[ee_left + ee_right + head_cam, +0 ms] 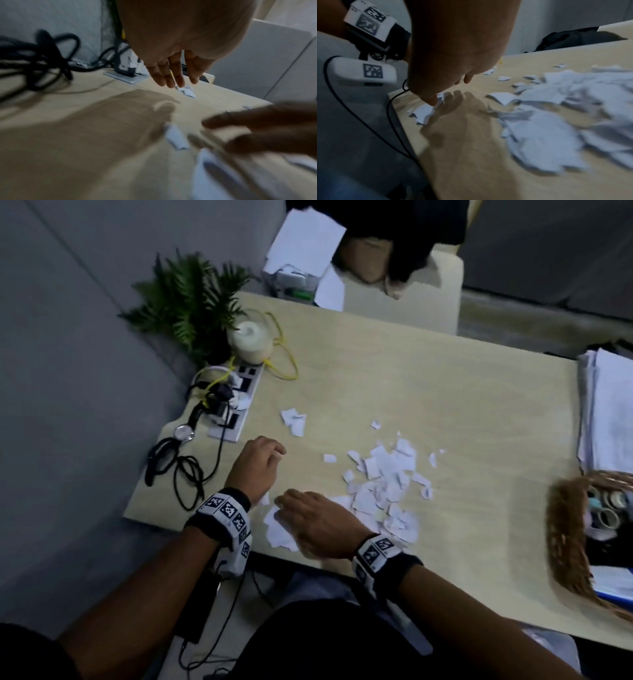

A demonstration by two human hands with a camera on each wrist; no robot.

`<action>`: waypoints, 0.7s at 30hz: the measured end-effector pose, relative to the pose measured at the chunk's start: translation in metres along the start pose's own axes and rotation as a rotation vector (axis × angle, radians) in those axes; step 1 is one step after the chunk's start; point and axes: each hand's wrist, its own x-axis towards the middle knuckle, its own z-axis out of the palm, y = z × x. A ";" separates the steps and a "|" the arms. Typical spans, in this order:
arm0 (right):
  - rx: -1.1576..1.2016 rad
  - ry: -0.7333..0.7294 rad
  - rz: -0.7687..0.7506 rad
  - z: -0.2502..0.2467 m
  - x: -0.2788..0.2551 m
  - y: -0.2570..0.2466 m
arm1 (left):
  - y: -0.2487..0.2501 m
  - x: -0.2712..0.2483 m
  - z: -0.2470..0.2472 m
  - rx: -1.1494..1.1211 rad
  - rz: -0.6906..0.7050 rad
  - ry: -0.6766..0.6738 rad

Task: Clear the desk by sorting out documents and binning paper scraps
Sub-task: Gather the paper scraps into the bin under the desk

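Torn paper scraps (pixel 387 491) lie heaped near the front edge of a desk (pixel 428 392), with a few strays farther back. The right hand (pixel 318 525) rests flat, fingers extended, on the nearest pieces; the left hand (pixel 255 463) hovers relaxed, apparently holding nothing. The scraps look featherlight, limp and easily scattered, best swept together and scooped from beneath. A wicker basket (pixel 568 546) at the right holds tape rolls, beside stacked documents (pixel 609 412).
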 end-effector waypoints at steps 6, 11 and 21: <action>-0.054 0.110 0.269 -0.008 -0.001 0.030 | -0.031 -0.062 0.015 0.365 0.208 -0.202; 0.012 0.318 0.706 -0.034 -0.069 0.074 | -0.036 -0.088 0.047 0.506 0.234 -0.232; -0.084 -0.036 0.791 -0.034 -0.124 0.069 | 0.019 0.037 0.070 0.503 0.003 -0.038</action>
